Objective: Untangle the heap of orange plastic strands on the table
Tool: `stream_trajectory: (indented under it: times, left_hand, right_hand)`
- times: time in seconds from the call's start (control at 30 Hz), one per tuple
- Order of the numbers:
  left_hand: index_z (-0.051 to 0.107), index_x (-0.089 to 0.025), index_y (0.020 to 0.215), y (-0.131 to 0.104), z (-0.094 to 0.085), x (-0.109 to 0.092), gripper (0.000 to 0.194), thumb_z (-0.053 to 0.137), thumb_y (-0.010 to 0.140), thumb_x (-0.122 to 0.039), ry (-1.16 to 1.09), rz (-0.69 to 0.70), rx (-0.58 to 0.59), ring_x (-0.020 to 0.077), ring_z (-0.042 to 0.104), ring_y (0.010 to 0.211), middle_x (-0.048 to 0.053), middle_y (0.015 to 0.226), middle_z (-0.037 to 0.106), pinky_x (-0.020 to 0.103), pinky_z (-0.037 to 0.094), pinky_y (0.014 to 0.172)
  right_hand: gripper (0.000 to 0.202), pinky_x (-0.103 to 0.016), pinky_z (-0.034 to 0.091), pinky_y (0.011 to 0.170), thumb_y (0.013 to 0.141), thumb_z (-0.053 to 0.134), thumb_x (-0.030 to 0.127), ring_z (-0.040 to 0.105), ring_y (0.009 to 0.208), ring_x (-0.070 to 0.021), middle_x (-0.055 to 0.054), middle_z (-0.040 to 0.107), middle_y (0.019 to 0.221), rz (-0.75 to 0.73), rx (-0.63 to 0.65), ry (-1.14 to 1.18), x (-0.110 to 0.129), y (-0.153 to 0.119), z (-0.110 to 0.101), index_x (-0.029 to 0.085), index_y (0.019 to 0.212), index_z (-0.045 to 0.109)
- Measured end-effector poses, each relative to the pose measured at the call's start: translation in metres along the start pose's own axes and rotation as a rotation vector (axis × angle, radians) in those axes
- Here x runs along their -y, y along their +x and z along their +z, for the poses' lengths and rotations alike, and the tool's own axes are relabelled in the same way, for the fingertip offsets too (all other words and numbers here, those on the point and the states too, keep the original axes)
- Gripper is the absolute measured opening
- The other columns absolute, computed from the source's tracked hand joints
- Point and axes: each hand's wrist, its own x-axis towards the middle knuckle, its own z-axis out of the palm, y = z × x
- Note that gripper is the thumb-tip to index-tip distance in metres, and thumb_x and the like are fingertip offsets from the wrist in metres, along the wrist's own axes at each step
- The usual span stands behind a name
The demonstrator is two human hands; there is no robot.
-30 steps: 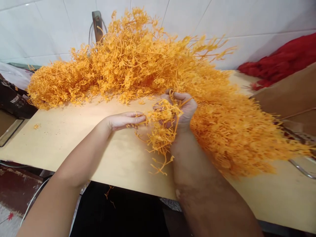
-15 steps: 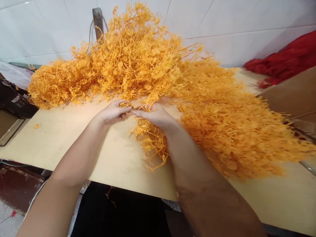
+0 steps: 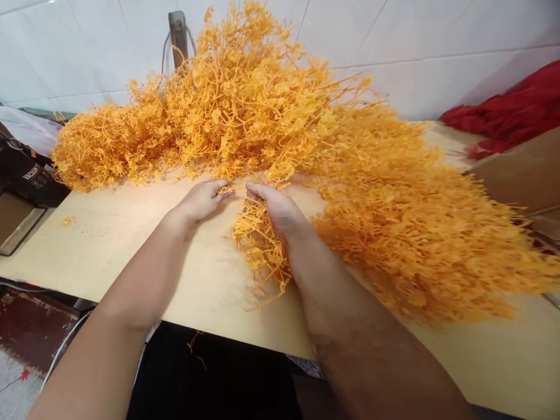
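Observation:
My right hand (image 3: 277, 207) is closed around a small bunch of orange sprigs (image 3: 262, 251), whose curly ends hang below the fingers over the pale tabletop (image 3: 210, 274). A short gap to the left of it, my left hand (image 3: 207, 198) pinches a thin orange piece (image 3: 226, 189) between thumb and fingers. Behind both hands rises a large heap of orange artificial sprigs (image 3: 245, 111). A dense spread of the same orange stems (image 3: 429, 221) lies to the right, beside my right forearm.
Red foliage (image 3: 511, 111) lies at the back right near a brown cardboard box (image 3: 525, 169). A black bag (image 3: 30, 175) stands at the left edge. An upright bracket (image 3: 178, 41) stands by the tiled wall. One orange scrap (image 3: 69, 221) rests on the left tabletop.
My hands, which were nearly touching at the fingertips, have moved apart a little. The bunch in my right hand has shifted slightly left.

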Motion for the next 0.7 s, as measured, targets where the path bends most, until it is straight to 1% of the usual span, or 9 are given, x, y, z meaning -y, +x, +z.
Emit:
stream_trajectory:
  times: [0.1, 0.13, 0.27, 0.33, 0.47, 0.53, 0.6, 0.63, 0.7]
  left_hand:
    - [0.061, -0.015, 0.1, 0.003, -0.003, 0.0, 0.034, 0.043, 0.084, -0.039, 0.48, 0.101, 0.017, 0.0217, 0.056, 0.092, 0.012, 0.1, 0.064, 0.032, 0.04, 0.084]
    - [0.06, -0.014, 0.104, 0.005, -0.003, 0.0, 0.037, 0.04, 0.085, -0.038, 0.574, 0.102, 0.019, 0.0236, 0.057, 0.094, 0.014, 0.102, 0.064, 0.033, 0.041, 0.084]
    - [0.061, -0.011, 0.102, 0.011, -0.003, 0.001, 0.033, 0.044, 0.078, -0.027, 0.742, 0.005, -0.017, 0.0286, 0.06, 0.096, 0.019, 0.102, 0.065, 0.035, 0.044, 0.081]
    - [0.062, -0.011, 0.097, 0.014, -0.005, 0.005, 0.03, 0.048, 0.074, -0.024, 0.75, -0.065, -0.064, 0.031, 0.061, 0.097, 0.02, 0.102, 0.066, 0.037, 0.044, 0.08]
    - [0.062, -0.012, 0.094, 0.018, -0.016, 0.022, 0.029, 0.042, 0.079, -0.027, 0.686, -0.229, -0.242, 0.0326, 0.061, 0.096, 0.022, 0.1, 0.066, 0.04, 0.043, 0.08]
    - [0.062, -0.014, 0.088, 0.018, -0.025, 0.033, 0.025, 0.045, 0.08, -0.03, 0.619, -0.321, -0.35, 0.0313, 0.061, 0.096, 0.02, 0.095, 0.067, 0.039, 0.043, 0.081]
    - [0.06, -0.017, 0.077, 0.017, -0.035, 0.039, 0.02, 0.05, 0.078, -0.033, 0.494, -0.356, -0.419, 0.0288, 0.06, 0.094, 0.014, 0.084, 0.066, 0.037, 0.042, 0.082]
    - [0.058, -0.018, 0.071, 0.017, -0.04, 0.039, 0.021, 0.05, 0.079, -0.035, 0.428, -0.358, -0.427, 0.0271, 0.06, 0.091, 0.012, 0.078, 0.065, 0.036, 0.042, 0.081]
    - [0.055, -0.018, 0.067, 0.016, -0.047, 0.03, 0.025, 0.048, 0.081, -0.037, 0.306, -0.329, -0.429, 0.023, 0.059, 0.084, 0.007, 0.071, 0.061, 0.034, 0.043, 0.079]
  right_hand:
    - [0.033, -0.026, 0.033, 0.051, 0.063, 0.06, 0.033, 0.031, 0.047, -0.0081, 0.004, 0.033, 0.047, -0.045, -0.01, -0.1, -0.002, 0.001, 0.0, 0.02, 0.046, 0.035]
    - [0.032, -0.026, 0.032, 0.051, 0.062, 0.059, 0.031, 0.03, 0.048, -0.008, 0.004, 0.033, 0.046, -0.079, -0.017, -0.137, -0.003, 0.001, 0.0, 0.02, 0.045, 0.034]
    - [0.03, -0.026, 0.03, 0.052, 0.06, 0.058, 0.028, 0.032, 0.05, -0.0086, 0.004, 0.033, 0.047, -0.16, 0.014, -0.24, -0.01, -0.002, 0.01, 0.02, 0.045, 0.034]
    - [0.029, -0.026, 0.03, 0.052, 0.061, 0.058, 0.028, 0.033, 0.051, -0.009, 0.004, 0.034, 0.049, -0.157, 0.079, -0.261, -0.01, -0.007, 0.016, 0.02, 0.046, 0.034]
    - [0.029, -0.026, 0.028, 0.051, 0.062, 0.056, 0.027, 0.03, 0.05, -0.0087, 0.003, 0.031, 0.049, -0.152, 0.125, -0.193, 0.002, -0.017, 0.015, 0.02, 0.045, 0.033]
    - [0.031, -0.026, 0.028, 0.05, 0.064, 0.054, 0.029, 0.028, 0.05, -0.0089, 0.003, 0.029, 0.049, -0.187, 0.078, -0.112, 0.009, -0.017, 0.01, 0.02, 0.045, 0.031]
    - [0.033, -0.026, 0.029, 0.05, 0.064, 0.055, 0.032, 0.028, 0.049, -0.0089, 0.003, 0.03, 0.049, -0.204, -0.021, -0.066, 0.009, -0.012, 0.004, 0.02, 0.045, 0.032]
    - [0.032, -0.026, 0.03, 0.05, 0.063, 0.058, 0.034, 0.029, 0.05, -0.0088, 0.003, 0.032, 0.049, -0.194, -0.072, -0.065, 0.006, -0.008, 0.003, 0.02, 0.045, 0.035]
    - [0.029, -0.025, 0.034, 0.053, 0.06, 0.063, 0.04, 0.034, 0.051, -0.0088, 0.004, 0.038, 0.051, -0.14, -0.097, -0.09, -0.003, 0.001, 0.003, 0.02, 0.05, 0.045]
